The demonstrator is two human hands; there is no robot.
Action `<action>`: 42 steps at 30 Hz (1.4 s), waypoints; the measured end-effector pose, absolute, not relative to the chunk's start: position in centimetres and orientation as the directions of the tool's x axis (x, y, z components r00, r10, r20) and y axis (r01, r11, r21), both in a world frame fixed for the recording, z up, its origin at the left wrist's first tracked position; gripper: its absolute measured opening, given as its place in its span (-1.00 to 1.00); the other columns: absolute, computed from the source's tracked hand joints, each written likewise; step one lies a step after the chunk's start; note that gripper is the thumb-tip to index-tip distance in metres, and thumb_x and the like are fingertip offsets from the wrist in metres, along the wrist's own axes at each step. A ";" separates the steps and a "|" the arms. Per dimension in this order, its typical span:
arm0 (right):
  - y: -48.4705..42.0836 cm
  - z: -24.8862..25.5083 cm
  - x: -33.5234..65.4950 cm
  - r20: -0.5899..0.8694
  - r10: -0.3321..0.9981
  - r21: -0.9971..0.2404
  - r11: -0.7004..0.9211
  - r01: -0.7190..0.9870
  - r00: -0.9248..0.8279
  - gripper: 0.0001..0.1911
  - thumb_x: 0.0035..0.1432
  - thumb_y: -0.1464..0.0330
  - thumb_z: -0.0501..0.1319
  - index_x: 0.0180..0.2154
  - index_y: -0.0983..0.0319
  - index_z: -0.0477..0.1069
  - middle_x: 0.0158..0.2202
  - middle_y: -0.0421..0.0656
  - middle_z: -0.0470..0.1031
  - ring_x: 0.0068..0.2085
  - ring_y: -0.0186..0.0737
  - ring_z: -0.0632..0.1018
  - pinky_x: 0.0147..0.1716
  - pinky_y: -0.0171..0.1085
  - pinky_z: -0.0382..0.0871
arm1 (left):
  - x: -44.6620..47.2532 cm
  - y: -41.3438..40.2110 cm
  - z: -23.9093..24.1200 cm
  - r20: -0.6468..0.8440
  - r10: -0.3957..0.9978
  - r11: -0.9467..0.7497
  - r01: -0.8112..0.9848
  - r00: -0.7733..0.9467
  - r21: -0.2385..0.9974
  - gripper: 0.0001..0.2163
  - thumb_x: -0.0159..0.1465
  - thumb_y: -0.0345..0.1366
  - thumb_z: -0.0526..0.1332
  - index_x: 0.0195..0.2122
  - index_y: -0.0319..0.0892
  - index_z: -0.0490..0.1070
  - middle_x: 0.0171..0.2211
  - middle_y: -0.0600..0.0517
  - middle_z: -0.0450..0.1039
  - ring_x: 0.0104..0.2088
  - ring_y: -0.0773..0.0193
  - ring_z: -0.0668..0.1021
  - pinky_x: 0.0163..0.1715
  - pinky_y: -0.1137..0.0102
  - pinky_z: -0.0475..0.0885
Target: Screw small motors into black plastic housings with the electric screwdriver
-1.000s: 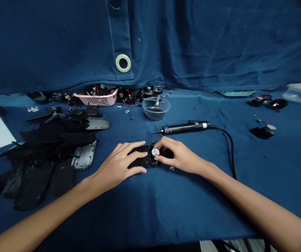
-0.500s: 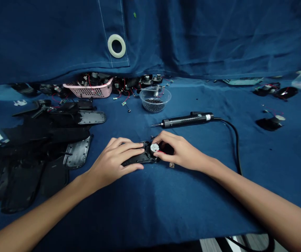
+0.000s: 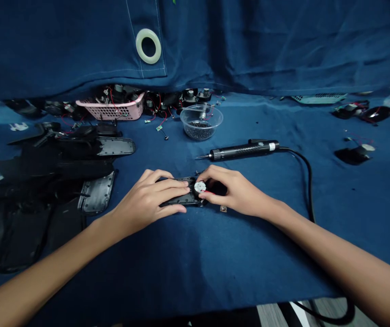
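Note:
A long black plastic shell (image 3: 181, 200) lies on the blue cloth under my left hand (image 3: 147, 195). The fingers of that hand stretch flat across the shell, and the thumb lies apart along its near side. At the shell's right end my right hand (image 3: 234, 188) is closed, thumb and fingers around a small round motor (image 3: 200, 187) with a white end face. A red wire shows beside the thumb. Part of the shell and the motor's underside are hidden by my hands. Just below the right hand sits a small square metal piece (image 3: 223, 209).
Beyond my hands lies a black electric screwdriver (image 3: 245, 150) with its cable (image 3: 308, 181) trailing right. A clear bowl (image 3: 201, 122) holds small dark screws. Black shells (image 3: 21, 231) are heaped at left. A pink basket (image 3: 113, 111) of wired parts stands behind, and a black part (image 3: 353, 156) rests at right.
The whole view has shifted slightly, so most things appear a little higher. Both hands keep nearly the same hold on the shell and the motor.

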State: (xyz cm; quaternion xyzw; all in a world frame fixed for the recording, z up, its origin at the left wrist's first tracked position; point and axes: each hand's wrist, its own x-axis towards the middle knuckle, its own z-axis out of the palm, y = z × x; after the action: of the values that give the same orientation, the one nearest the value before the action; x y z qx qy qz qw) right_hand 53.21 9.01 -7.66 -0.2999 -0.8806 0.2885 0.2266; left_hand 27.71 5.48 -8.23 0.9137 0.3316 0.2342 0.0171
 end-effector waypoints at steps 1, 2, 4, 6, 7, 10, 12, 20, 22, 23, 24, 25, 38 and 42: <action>9.0 -7.7 53.2 0.224 0.660 -0.649 0.650 0.396 -0.717 -0.79 0.23 0.31 0.22 -0.10 0.22 0.38 -0.17 -0.13 0.47 -0.20 -0.25 0.49 -0.20 -0.28 0.37 | 27.7 5.5 -8.2 0.411 0.612 -0.782 0.595 0.675 0.187 -0.67 0.32 -0.08 0.20 0.02 -0.11 0.46 0.01 0.02 0.52 -0.01 0.16 0.45 -0.06 0.26 0.27; 9.0 -7.7 53.2 0.224 0.660 -0.653 0.648 0.393 -0.717 -0.79 0.23 0.30 0.23 -0.10 0.21 0.39 -0.17 -0.14 0.48 -0.20 -0.25 0.50 -0.19 -0.28 0.38 | 27.7 5.6 -8.2 0.406 0.609 -0.785 0.591 0.681 0.187 -0.67 0.31 -0.08 0.20 0.03 -0.10 0.46 0.01 0.02 0.52 -0.01 0.15 0.44 -0.06 0.26 0.28; 9.0 -7.7 53.3 0.223 0.660 -0.657 0.645 0.390 -0.717 -0.79 0.22 0.30 0.23 -0.10 0.20 0.39 -0.17 -0.14 0.48 -0.19 -0.24 0.50 -0.19 -0.26 0.38 | 27.6 5.6 -8.3 0.396 0.603 -0.791 0.583 0.692 0.185 -0.67 0.31 -0.09 0.21 0.03 -0.11 0.45 0.02 0.02 0.52 0.00 0.15 0.44 -0.06 0.26 0.28; 9.0 -7.8 53.3 0.226 0.657 -0.656 0.648 0.386 -0.719 -0.79 0.24 0.29 0.21 -0.10 0.20 0.39 -0.16 -0.13 0.48 -0.17 -0.23 0.50 -0.16 -0.25 0.39 | 27.6 5.7 -8.3 0.393 0.594 -0.798 0.577 0.702 0.175 -0.67 0.32 -0.10 0.20 0.04 -0.12 0.44 0.02 0.02 0.52 0.01 0.15 0.43 -0.07 0.27 0.28; 8.9 -7.8 53.3 0.230 0.657 -0.659 0.648 0.382 -0.718 -0.77 0.25 0.28 0.20 -0.07 0.20 0.38 -0.12 -0.11 0.46 -0.14 -0.23 0.50 -0.14 -0.24 0.40 | 27.6 5.7 -8.3 0.392 0.590 -0.800 0.576 0.706 0.167 -0.67 0.33 -0.11 0.20 0.04 -0.13 0.44 0.02 0.02 0.51 0.01 0.15 0.43 -0.07 0.27 0.28; 8.8 -7.9 53.2 0.249 0.657 -0.670 0.647 0.363 -0.711 -0.50 0.19 0.17 0.26 0.12 0.17 0.28 0.06 -0.05 0.37 -0.01 -0.16 0.47 0.01 -0.15 0.39 | 27.6 5.7 -8.3 0.393 0.584 -0.803 0.577 0.710 0.149 -0.68 0.34 -0.12 0.18 0.05 -0.14 0.44 0.02 0.00 0.51 0.01 0.14 0.43 -0.09 0.26 0.28; 8.8 -7.8 53.1 0.240 0.639 -0.654 0.663 0.365 -0.731 -0.36 0.13 0.12 0.30 0.19 0.14 0.22 0.11 -0.05 0.34 0.07 -0.11 0.45 0.09 -0.10 0.35 | 27.6 5.8 -8.3 0.401 0.578 -0.806 0.574 0.711 0.144 -0.68 0.34 -0.11 0.17 0.04 -0.13 0.44 0.01 -0.01 0.52 0.00 0.14 0.44 -0.10 0.26 0.28; 8.5 -7.9 52.8 0.216 0.629 -0.574 0.700 0.424 -0.747 -0.40 0.15 0.14 0.28 0.16 0.19 0.26 0.06 -0.05 0.42 0.07 -0.07 0.47 0.07 -0.10 0.36 | 27.4 5.5 -8.8 0.415 0.495 -0.848 0.528 0.764 0.041 -0.70 0.36 -0.36 0.15 0.12 -0.15 0.36 0.08 -0.03 0.46 0.21 0.09 0.34 0.08 0.16 0.26; 8.5 -8.0 52.9 0.217 0.632 -0.578 0.698 0.424 -0.744 -0.40 0.15 0.12 0.27 0.17 0.17 0.25 0.07 -0.05 0.42 0.07 -0.06 0.47 0.06 -0.10 0.37 | 27.4 5.2 -8.9 0.407 0.472 -0.865 0.500 0.782 0.044 -0.67 0.37 -0.47 0.08 0.13 -0.12 0.35 0.08 -0.02 0.47 0.20 0.15 0.37 0.11 0.17 0.27; 8.4 -8.1 52.9 0.222 0.634 -0.576 0.698 0.425 -0.741 -0.39 0.16 0.11 0.27 0.18 0.17 0.25 0.07 -0.05 0.42 0.07 -0.06 0.47 0.06 -0.10 0.37 | 27.4 5.2 -8.9 0.403 0.467 -0.871 0.488 0.787 0.056 -0.65 0.37 -0.49 0.05 0.14 -0.10 0.34 0.07 -0.02 0.47 0.18 0.18 0.39 0.12 0.18 0.27; 8.4 -8.2 52.9 0.227 0.638 -0.574 0.698 0.428 -0.736 -0.39 0.16 0.11 0.26 0.18 0.17 0.25 0.07 -0.05 0.42 0.07 -0.06 0.47 0.06 -0.10 0.36 | 27.3 5.1 -8.9 0.402 0.464 -0.875 0.478 0.790 0.071 -0.65 0.38 -0.50 0.04 0.14 -0.10 0.34 0.07 -0.02 0.48 0.17 0.20 0.41 0.12 0.19 0.28; 8.4 -8.3 52.9 0.230 0.643 -0.574 0.696 0.432 -0.730 -0.39 0.16 0.10 0.27 0.19 0.16 0.26 0.08 -0.05 0.42 0.08 -0.07 0.47 0.07 -0.10 0.36 | 27.3 5.1 -8.8 0.400 0.462 -0.878 0.471 0.791 0.083 -0.65 0.39 -0.49 0.03 0.15 -0.11 0.34 0.08 -0.02 0.47 0.16 0.21 0.42 0.12 0.20 0.29; 8.3 -8.6 53.1 0.179 0.680 -0.590 0.653 0.475 -0.712 -0.32 0.09 0.14 0.33 0.18 0.21 0.21 0.11 -0.03 0.38 0.08 -0.10 0.45 0.05 -0.11 0.35 | 27.4 5.1 -8.1 0.400 0.446 -0.889 0.447 0.801 0.097 -0.68 0.39 -0.48 0.03 0.13 -0.15 0.34 0.09 -0.02 0.46 0.16 0.23 0.43 0.10 0.21 0.30; 8.4 -8.9 52.6 0.192 0.678 -0.520 0.684 0.512 -0.710 -0.35 0.02 0.21 0.36 0.11 0.22 0.21 0.07 -0.02 0.39 0.04 -0.03 0.44 0.03 -0.04 0.32 | 27.4 5.1 -8.2 0.416 0.449 -0.888 0.447 0.791 0.107 -0.69 0.38 -0.49 0.04 0.11 -0.16 0.35 0.07 -0.01 0.48 0.15 0.22 0.43 0.10 0.20 0.30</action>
State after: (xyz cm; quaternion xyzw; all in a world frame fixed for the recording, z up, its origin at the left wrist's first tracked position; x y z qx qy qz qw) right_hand 52.57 8.35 -8.95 -0.3312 -0.8981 0.2201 0.1881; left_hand 27.40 5.14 -8.24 0.9463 0.2366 0.2201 0.0016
